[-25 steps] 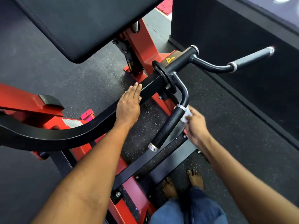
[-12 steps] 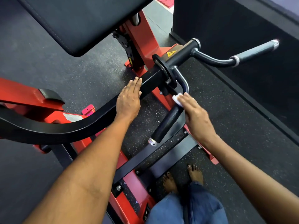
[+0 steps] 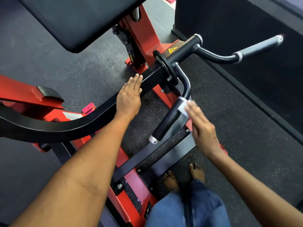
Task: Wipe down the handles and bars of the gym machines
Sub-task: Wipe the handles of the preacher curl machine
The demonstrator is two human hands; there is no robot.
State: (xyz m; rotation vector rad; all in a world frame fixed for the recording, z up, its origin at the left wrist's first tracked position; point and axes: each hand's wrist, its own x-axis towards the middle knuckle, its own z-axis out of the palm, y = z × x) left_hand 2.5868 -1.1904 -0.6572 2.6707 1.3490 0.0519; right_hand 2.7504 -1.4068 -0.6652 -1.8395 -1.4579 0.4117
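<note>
A red and black gym machine fills the view. Its curved black lever arm runs from the left up to a pivot. My left hand rests flat on that arm, fingers straight. From the pivot a black padded near handle slants down towards me, ending in a chrome cap. My right hand presses a small white wipe against the upper part of this grip, just below its chrome collar. A second far handle, grey and chrome-tipped, sticks out at the upper right.
A black padded rest overhangs the top left. The red frame and a black footplate sit below the handles. My bare feet stand on speckled rubber floor. A dark wall panel rises at the right.
My right hand with the wipe slid up the near handle to its collar, then came a little way back down the grip. My left hand stayed flat on the lever arm.
</note>
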